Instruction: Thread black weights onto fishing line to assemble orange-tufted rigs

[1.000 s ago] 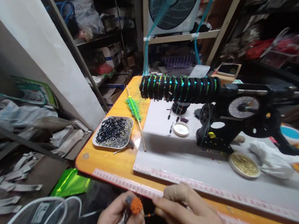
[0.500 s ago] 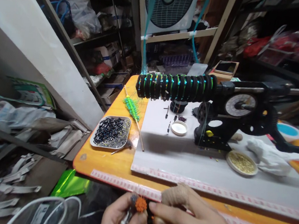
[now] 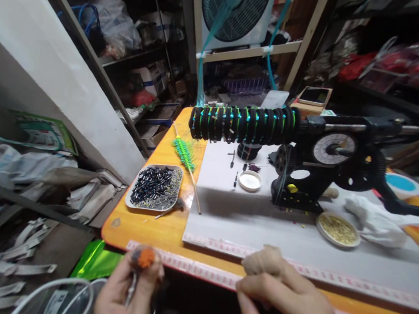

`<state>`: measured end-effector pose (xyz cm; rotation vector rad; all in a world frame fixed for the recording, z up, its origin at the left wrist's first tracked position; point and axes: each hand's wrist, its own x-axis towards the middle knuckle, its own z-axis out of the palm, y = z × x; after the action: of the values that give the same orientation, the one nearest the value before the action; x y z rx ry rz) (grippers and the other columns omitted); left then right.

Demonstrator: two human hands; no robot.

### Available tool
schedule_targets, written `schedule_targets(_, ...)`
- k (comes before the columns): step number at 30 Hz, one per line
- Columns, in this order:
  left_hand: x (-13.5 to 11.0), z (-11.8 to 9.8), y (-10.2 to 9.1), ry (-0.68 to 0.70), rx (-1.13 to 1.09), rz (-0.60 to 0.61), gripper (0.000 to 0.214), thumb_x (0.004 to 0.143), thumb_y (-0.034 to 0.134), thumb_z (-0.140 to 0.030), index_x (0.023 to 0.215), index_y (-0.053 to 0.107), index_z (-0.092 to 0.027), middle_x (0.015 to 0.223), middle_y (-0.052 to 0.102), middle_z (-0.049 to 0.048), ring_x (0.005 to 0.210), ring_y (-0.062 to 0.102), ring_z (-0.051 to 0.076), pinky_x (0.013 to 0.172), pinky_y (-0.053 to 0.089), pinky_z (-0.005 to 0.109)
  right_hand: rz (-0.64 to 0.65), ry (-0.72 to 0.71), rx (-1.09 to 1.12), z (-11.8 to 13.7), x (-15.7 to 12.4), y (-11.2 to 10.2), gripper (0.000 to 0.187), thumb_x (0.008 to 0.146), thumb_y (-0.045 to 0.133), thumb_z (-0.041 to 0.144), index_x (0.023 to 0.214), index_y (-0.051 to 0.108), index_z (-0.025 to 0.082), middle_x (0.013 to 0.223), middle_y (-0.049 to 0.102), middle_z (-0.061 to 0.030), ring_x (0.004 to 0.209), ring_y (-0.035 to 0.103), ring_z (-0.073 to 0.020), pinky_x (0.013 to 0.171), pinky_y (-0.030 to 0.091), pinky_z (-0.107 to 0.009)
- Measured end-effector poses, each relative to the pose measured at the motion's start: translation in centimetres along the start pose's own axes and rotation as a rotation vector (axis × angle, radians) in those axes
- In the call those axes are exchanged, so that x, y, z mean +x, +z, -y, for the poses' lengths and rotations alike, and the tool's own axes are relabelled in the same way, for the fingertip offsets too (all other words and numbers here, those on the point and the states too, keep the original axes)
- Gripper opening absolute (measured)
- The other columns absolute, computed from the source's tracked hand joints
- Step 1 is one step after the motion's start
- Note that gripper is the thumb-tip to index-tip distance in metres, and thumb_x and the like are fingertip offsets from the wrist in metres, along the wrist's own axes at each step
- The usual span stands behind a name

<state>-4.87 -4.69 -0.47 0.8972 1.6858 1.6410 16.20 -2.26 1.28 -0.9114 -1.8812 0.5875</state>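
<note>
At near left, a fuzzy orange-and-grey tuft [image 3: 144,258] is gripped by the left hand [image 3: 128,289] at the orange wooden tabletop's [image 3: 148,226] edge; near right, the right hand [image 3: 284,296] is pinched closed, contents hidden. The tuft looks formed; what remains undone cannot be told.

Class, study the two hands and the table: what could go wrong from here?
1. The left hand holds the small orange tuft close to the table's front edge; if the grip slipped, it might fall off.

2. The shallow tray of small dark tubes sits near the left edge; a knock could spill them.

3. The dish of gold bits is beside a crumpled white cloth; tugging that might tip it.
</note>
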Motion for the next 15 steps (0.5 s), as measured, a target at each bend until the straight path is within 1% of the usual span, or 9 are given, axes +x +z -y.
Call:
schedule_targets(1, 1.0, 0.1, -0.3, 0.034, 0.066, -0.026, 0.029, 0.075, 0.082, -0.045, 0.086, 0.071, -0.021, 0.074, 0.070, 0.0006, 0.068, 0.063, 0.016, 0.065, 0.052, 0.022, -0.009, 0.004, 0.001, 0.0, 0.2, -0.2, 0.019, 0.085, 0.055, 0.002, 0.083, 0.059, 0.020, 0.075, 0.056, -0.0026, 0.068, 0.058, -0.0134, 0.061, 0.050, -0.022)
schedule_targets(2, 2.1, 0.2, -0.4, 0.065, 0.168, 0.028, 0.027, 0.076, 0.081, -0.043, 0.088, 0.072, -0.020, 0.079, 0.073, 0.0024, 0.073, 0.066, 0.018, 0.067, 0.054, 0.024, -0.005, 0.013, 0.016, 0.1, 0.3, -0.3, 0.019, 0.086, 0.054, 0.002, 0.085, 0.059, 0.021, 0.076, 0.057, -0.0025, 0.069, 0.059, -0.0134, 0.061, 0.050, -0.022)
schedule_targets(3, 3.1, 0.2, -0.3, 0.126, 0.271, 0.127, 0.024, 0.079, 0.078, -0.040, 0.088, 0.072, -0.019, 0.081, 0.073, 0.0039, 0.074, 0.068, 0.020, 0.068, 0.055, 0.027, 0.007, 0.021, 0.039, 0.2, 0.5, -0.4, 0.019, 0.087, 0.054, 0.003, 0.087, 0.059, 0.020, 0.077, 0.057, -0.0026, 0.069, 0.059, -0.0134, 0.062, 0.051, -0.022)
schedule_targets(5, 4.8, 0.2, 0.5, 0.303, 0.456, 0.286, 0.017, 0.087, 0.068, -0.036, 0.088, 0.071, -0.019, 0.083, 0.072, 0.0057, 0.079, 0.068, 0.023, 0.073, 0.055, 0.032, 0.040, 0.051, 0.071, 0.3, 0.9, -0.4, 0.018, 0.090, 0.052, 0.005, 0.088, 0.060, 0.020, 0.077, 0.058, -0.0032, 0.070, 0.059, -0.0141, 0.060, 0.050, -0.022)
schedule_targets(6, 5.5, 0.3, 0.9, 0.355, 0.492, 0.338, 0.015, 0.087, 0.067, -0.034, 0.089, 0.071, -0.020, 0.088, 0.072, 0.0067, 0.085, 0.068, 0.024, 0.078, 0.054, 0.034, 0.050, 0.066, 0.073, 0.3, 1.0, -0.4, 0.017, 0.091, 0.051, 0.006, 0.087, 0.061, 0.020, 0.076, 0.058, -0.0035, 0.070, 0.059, -0.0144, 0.058, 0.050, -0.022)
schedule_targets(8, 6.3, 0.4, 1.8, 0.408, 0.518, 0.379, 0.013, 0.086, 0.068, -0.031, 0.093, 0.071, -0.020, 0.100, 0.070, 0.0088, 0.098, 0.066, 0.027, 0.088, 0.051, 0.038, 0.056, 0.094, 0.063, 0.3, 1.2, -0.4, 0.018, 0.092, 0.050, 0.008, 0.086, 0.062, 0.019, 0.075, 0.057, -0.0039, 0.068, 0.058, -0.0146, 0.054, 0.048, -0.022)
schedule_targets(9, 6.5, 0.6, 2.0, 0.410, 0.514, 0.373, 0.016, 0.085, 0.069, -0.031, 0.096, 0.069, -0.020, 0.105, 0.068, 0.0097, 0.100, 0.065, 0.027, 0.088, 0.051, 0.038, 0.054, 0.103, 0.062, 0.3, 1.2, -0.3, 0.018, 0.092, 0.050, 0.008, 0.086, 0.064, 0.019, 0.075, 0.057, -0.0038, 0.067, 0.058, -0.0143, 0.053, 0.047, -0.021)
schedule_targets(12, 6.0, 1.0, 2.0, 0.374, 0.461, 0.294, 0.025, 0.086, 0.070, -0.035, 0.103, 0.059, -0.020, 0.113, 0.060, 0.0098, 0.094, 0.064, 0.023, 0.074, 0.053, 0.032, 0.038, 0.118, 0.076, 0.1, 1.3, -0.2, 0.018, 0.092, 0.054, 0.010, 0.087, 0.068, 0.019, 0.074, 0.055, -0.0029, 0.065, 0.057, -0.0127, 0.050, 0.044, -0.019)
schedule_targets(15, 4.2, 0.8, 2.0, 0.293, 0.264, 0.195, 0.023, 0.089, 0.068, -0.039, 0.097, 0.056, -0.021, 0.114, 0.056, 0.0079, 0.098, 0.061, 0.021, 0.077, 0.051, 0.027, 0.011, 0.146, 0.103, 0.1, 1.5, 0.3, 0.017, 0.093, 0.056, 0.012, 0.086, 0.071, 0.019, 0.073, 0.056, -0.0030, 0.065, 0.058, -0.0127, 0.049, 0.044, -0.018)
